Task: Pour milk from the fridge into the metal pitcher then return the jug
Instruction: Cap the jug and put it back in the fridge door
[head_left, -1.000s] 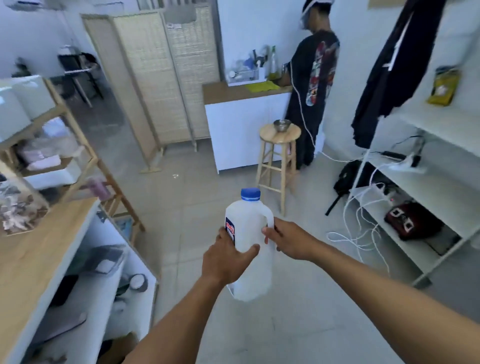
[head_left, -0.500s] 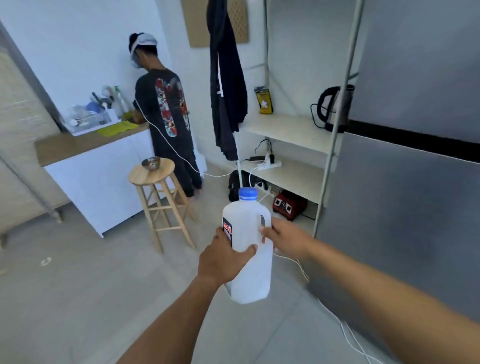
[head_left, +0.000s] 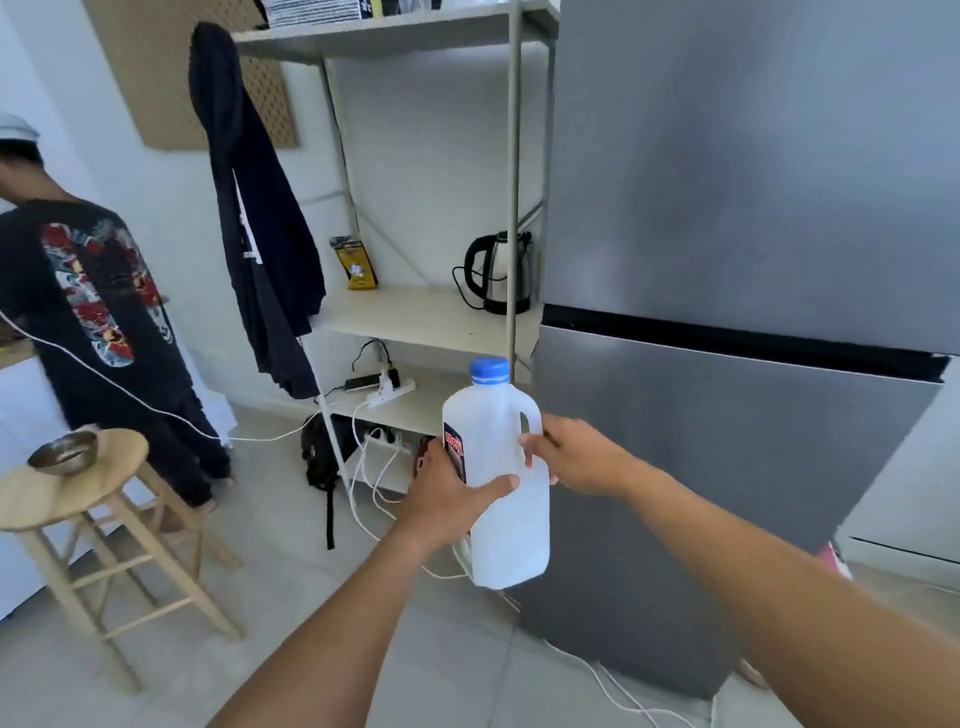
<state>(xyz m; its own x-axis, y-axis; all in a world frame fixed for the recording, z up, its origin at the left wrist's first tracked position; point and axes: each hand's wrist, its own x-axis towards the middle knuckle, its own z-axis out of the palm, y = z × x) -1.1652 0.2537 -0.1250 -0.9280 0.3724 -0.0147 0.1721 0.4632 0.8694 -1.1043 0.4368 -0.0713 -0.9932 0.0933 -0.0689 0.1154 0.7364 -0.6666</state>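
My left hand (head_left: 447, 499) wraps the milk jug (head_left: 511, 535) around its body and my right hand (head_left: 576, 457) grips its handle, holding it upright in mid-air with its blue cap (head_left: 489, 370) on. Behind it stands the closed fridge (head_left: 753, 260), and a kettle (head_left: 501, 273) sits on the shelf (head_left: 415, 317) beside it.

Plastic, brushed metal, bare wood and cloth.
The translucent white plastic milk jug (head_left: 511, 530) looks smooth and faintly frosted, and its blue plastic cap (head_left: 489, 370) is matt. The tall grey metal fridge (head_left: 727, 208) has a brushed, softly shining skin. The round pale wooden stool (head_left: 104, 483) is matt, and the small polished metal bowl (head_left: 63, 453) on it gleams. The dark hanging cloth jacket (head_left: 260, 249) is dull, while the steel kettle with black plastic handle (head_left: 493, 275) is glossy.
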